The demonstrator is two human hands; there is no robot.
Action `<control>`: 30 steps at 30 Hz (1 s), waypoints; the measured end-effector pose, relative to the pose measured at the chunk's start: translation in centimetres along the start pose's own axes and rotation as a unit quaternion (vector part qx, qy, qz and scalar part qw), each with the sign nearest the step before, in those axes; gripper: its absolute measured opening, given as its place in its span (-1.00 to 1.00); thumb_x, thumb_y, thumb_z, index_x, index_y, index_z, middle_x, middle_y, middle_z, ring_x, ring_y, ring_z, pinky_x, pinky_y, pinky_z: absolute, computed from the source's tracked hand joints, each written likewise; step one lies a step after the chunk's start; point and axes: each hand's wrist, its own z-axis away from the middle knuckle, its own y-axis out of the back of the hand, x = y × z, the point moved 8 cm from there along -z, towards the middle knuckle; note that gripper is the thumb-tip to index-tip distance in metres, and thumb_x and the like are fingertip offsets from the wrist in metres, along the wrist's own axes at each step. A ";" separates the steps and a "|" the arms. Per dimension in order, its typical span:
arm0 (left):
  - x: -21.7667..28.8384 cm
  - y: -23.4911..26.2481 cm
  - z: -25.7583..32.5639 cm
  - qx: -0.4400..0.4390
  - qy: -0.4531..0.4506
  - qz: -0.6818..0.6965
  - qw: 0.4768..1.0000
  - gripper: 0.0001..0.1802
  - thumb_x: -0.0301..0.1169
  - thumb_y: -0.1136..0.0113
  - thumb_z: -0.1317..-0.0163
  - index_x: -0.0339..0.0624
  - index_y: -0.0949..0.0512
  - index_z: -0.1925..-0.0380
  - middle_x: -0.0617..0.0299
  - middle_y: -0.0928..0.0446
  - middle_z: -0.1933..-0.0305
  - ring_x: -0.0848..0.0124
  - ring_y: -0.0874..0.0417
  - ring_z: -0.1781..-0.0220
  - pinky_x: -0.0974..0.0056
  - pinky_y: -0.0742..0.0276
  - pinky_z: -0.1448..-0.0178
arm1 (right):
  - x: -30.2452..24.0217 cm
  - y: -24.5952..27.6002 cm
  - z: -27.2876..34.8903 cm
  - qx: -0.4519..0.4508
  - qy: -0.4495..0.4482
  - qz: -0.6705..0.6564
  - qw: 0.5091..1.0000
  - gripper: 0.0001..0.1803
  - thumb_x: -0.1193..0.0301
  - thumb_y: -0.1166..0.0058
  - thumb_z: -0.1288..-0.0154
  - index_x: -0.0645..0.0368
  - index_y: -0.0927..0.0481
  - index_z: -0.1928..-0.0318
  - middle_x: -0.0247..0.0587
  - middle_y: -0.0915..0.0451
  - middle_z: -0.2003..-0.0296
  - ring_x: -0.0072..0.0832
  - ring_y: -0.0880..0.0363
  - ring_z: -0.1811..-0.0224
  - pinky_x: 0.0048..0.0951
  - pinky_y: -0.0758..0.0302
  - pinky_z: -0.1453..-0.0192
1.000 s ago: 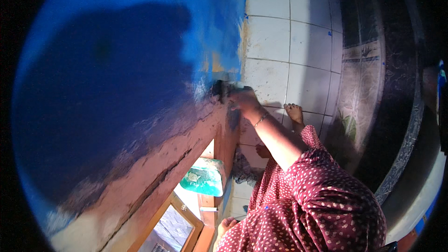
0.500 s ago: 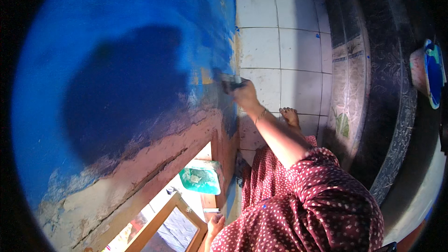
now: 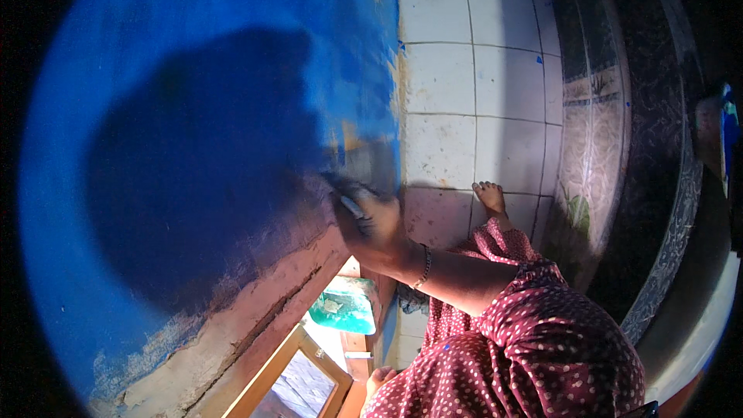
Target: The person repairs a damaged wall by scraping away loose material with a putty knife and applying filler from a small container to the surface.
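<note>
My right hand [image 3: 375,220] is closed around a paintbrush [image 3: 350,205], partly hidden by the fingers and blurred. The brush is against the lower part of the wall [image 3: 193,0], where blue paint gives way to bare pinkish plaster [image 3: 271,282]. A large dark shadow covers much of the blue area. My left hand [image 3: 379,378] shows only in part beside the wooden frame [image 3: 357,395], and the dress hides most of it. Just above that hand sits a green tub [image 3: 344,306] with a pale lump inside.
White floor tiles [image 3: 441,77] run along the wall, and my bare foot [image 3: 489,195] stands on them. Dark patterned furniture [image 3: 658,147] lines the right side. A blue-stained container [image 3: 720,135] is at the far right. A window pane in a wooden frame [image 3: 321,360] is at lower left.
My right hand has come down and left along the wall with the paintbrush, from near the floor edge to the plaster border. The view has shifted slightly.
</note>
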 end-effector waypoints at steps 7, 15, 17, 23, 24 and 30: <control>8.8 -0.5 1.5 0.024 -0.033 0.009 0.999 -0.50 -0.19 -0.23 -0.23 -0.39 -0.48 -0.01 0.08 -0.62 0.17 0.40 -0.62 0.18 0.31 -0.54 0.07 | 9.6 -6.0 3.4 -0.009 0.100 0.259 0.961 -0.37 0.62 0.00 0.12 0.39 -0.41 -0.12 0.25 -0.43 -0.11 0.00 -0.51 -0.07 -0.21 -0.50 -0.09; 4.5 -2.2 1.7 0.048 0.026 0.071 0.996 -0.60 -0.25 -0.25 -0.21 -0.38 -0.55 0.11 0.09 -0.63 0.25 0.43 -0.62 0.22 0.32 -0.54 0.13 | 24.6 -1.6 -2.6 -0.001 -0.178 0.167 0.970 -0.79 0.44 -0.03 -0.08 0.38 -0.54 0.37 0.18 -0.58 0.45 0.03 -0.58 0.42 0.00 -0.49 0.33; 4.6 -3.0 1.6 0.042 0.041 0.061 0.996 -0.59 -0.25 -0.26 -0.21 -0.38 -0.54 0.11 0.09 -0.64 0.25 0.43 -0.62 0.22 0.32 -0.54 0.13 | 18.1 -3.0 -1.0 -0.010 -0.021 0.219 0.975 -0.78 0.43 -0.05 -0.08 0.37 -0.56 0.32 0.17 -0.60 0.42 0.03 -0.60 0.36 -0.01 -0.50 0.27; 7.4 -2.1 0.5 0.060 0.036 0.034 0.997 -0.62 -0.25 -0.25 -0.21 -0.37 -0.55 0.13 0.11 -0.64 0.30 0.39 -0.64 0.22 0.31 -0.54 0.14 | 33.9 -0.1 -3.0 -0.047 -0.287 0.193 0.937 -0.70 0.42 -0.05 -0.12 0.26 -0.59 0.12 0.12 -0.61 0.38 -0.01 -0.60 0.32 -0.04 -0.46 0.16; 8.1 -1.8 0.1 0.072 0.030 0.086 0.993 -0.65 -0.26 -0.24 -0.21 -0.35 -0.57 0.16 0.12 -0.65 0.34 0.36 -0.64 0.23 0.31 -0.54 0.14 | 36.4 0.7 -3.1 -0.031 -0.360 0.128 0.923 -0.70 0.41 -0.05 -0.14 0.27 -0.59 0.12 0.14 -0.60 0.37 0.00 -0.60 0.32 -0.04 -0.46 0.16; 5.5 -5.8 -1.6 0.045 0.105 0.079 0.990 -0.65 -0.26 -0.24 -0.20 -0.35 -0.57 0.18 0.11 -0.65 0.33 0.36 -0.65 0.23 0.31 -0.54 0.13 | 26.6 -0.5 -1.6 -0.017 -0.152 0.143 0.978 -0.72 0.32 -0.04 -0.25 0.24 -0.61 0.14 0.13 -0.63 0.24 0.01 -0.62 0.23 -0.09 -0.49 0.07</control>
